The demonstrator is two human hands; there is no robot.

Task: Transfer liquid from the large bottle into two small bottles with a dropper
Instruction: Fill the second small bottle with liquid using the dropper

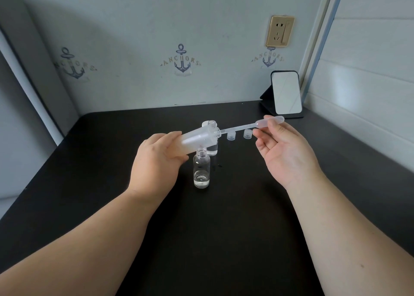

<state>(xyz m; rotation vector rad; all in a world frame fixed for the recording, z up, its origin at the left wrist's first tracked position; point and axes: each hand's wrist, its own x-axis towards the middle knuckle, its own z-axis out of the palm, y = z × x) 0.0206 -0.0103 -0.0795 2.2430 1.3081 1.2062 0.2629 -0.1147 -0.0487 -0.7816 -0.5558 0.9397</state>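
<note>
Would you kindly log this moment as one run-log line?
left hand: holds large bottle tilted | right hand: pinches dropper, tip in its mouth | near small bottle: uncapped, part-filled

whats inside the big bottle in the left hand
The dropper stem enters the neck of the large bottle. Its tip and any liquid are hard to see through the frosted wall and the left hand.

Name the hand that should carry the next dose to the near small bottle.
Right. The right hand already pinches the dropper, whose tip sits in the large bottle. The left hand holds that tilted bottle above the near small bottle.
</note>
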